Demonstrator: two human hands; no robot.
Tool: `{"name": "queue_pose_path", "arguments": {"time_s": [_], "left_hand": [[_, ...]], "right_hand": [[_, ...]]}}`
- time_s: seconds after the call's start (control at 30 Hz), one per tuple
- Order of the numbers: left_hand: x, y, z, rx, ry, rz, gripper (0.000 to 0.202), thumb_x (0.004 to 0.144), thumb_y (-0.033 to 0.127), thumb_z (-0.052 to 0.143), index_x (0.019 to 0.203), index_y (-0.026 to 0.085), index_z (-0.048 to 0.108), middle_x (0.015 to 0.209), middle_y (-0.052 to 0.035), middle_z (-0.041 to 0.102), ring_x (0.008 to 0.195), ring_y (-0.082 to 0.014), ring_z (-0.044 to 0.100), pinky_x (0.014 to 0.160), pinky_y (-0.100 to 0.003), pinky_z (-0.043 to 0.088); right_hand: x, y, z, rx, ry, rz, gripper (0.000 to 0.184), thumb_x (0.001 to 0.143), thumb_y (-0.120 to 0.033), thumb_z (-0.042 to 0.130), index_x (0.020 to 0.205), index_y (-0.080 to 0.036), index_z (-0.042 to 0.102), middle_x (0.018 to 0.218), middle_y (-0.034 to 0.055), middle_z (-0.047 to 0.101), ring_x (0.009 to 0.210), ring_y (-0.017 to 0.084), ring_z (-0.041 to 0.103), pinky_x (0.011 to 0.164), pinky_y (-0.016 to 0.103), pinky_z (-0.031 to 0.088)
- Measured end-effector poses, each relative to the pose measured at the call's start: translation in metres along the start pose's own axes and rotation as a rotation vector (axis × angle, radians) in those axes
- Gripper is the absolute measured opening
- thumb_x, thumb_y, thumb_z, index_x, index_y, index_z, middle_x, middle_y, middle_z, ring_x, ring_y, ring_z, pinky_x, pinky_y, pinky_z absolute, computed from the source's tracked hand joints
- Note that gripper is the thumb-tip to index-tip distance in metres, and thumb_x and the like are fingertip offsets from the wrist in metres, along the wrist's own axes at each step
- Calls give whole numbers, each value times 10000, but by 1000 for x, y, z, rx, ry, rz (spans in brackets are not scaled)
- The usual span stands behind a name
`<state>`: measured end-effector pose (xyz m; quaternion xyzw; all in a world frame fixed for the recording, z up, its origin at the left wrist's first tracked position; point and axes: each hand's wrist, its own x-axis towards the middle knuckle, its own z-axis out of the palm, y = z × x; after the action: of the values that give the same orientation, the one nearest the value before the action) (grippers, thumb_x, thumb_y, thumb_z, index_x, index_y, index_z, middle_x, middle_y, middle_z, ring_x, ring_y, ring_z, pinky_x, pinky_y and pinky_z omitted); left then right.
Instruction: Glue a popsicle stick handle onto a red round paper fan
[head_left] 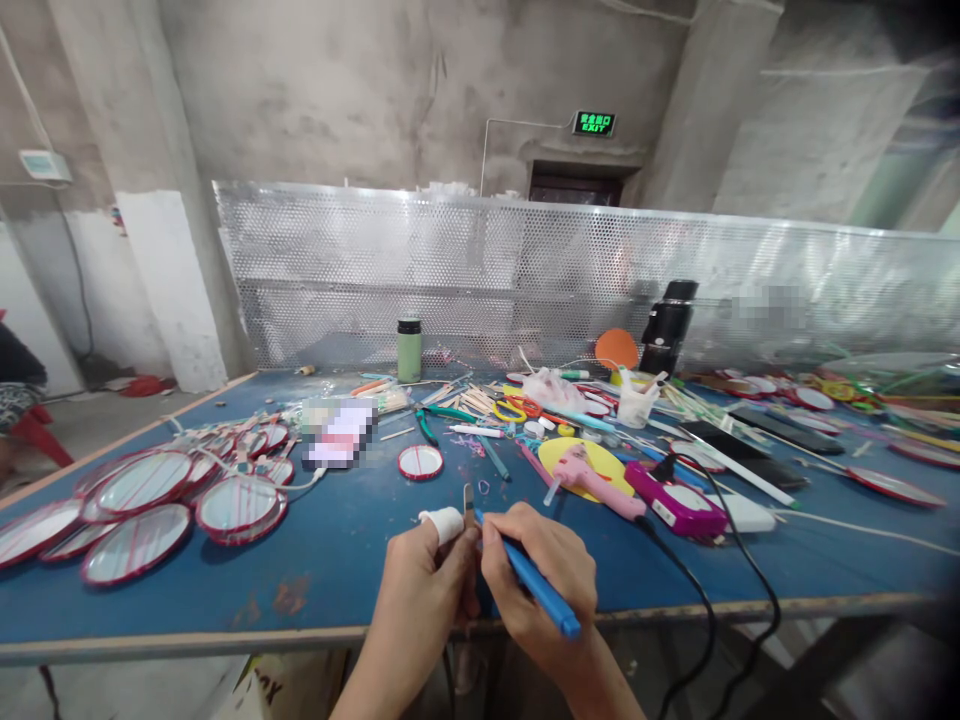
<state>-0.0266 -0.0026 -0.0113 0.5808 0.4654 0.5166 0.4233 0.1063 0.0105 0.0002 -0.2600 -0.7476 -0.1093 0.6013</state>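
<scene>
My left hand (425, 585), with a white wrapping on one finger, pinches a flat wooden craft stick (468, 500) that points up and away at the table's near edge. In my right hand (544, 560) is a blue pen (544, 590), its back end slanting down to the right. The pen's tip is by the stick, but the fingers hide whether they touch. Just beyond the hands lies a small round red-rimmed disc (420, 462). A pink glue gun (589, 480) rests on a yellow disc (551, 457) to the right.
Red-rimmed round discs (139, 545) pile up at left, near a phone (341, 435) on a cable. Pliers (427, 425), scissors (510, 410), a green bottle (409, 350) and a black flask (669, 328) stand or lie farther back. Black cords (705, 600) hang over the front edge.
</scene>
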Motion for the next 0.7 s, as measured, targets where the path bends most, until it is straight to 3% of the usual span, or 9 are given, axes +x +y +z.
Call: {"name": "queue_pose_path", "arguments": {"time_s": [0.5, 0.7], "left_hand": [[1, 1, 0, -12, -16, -5, 397, 913, 516, 508, 687, 192, 548, 471, 37, 517, 413, -117, 480, 420, -200, 355], [0, 2, -1, -16, -8, -7, 396, 901, 511, 518, 667, 191, 530, 480, 34, 521, 431, -117, 495, 424, -194, 365]], "right_hand": [[1, 0, 1, -29, 22, -12, 106, 891, -94, 591, 903, -193, 627, 693, 10, 673, 625, 144, 665, 616, 255, 513], [0, -1, 0, 24, -4, -45, 111, 876, -82, 612, 925, -179, 636, 720, 14, 679, 654, 137, 657, 678, 267, 526]]}}
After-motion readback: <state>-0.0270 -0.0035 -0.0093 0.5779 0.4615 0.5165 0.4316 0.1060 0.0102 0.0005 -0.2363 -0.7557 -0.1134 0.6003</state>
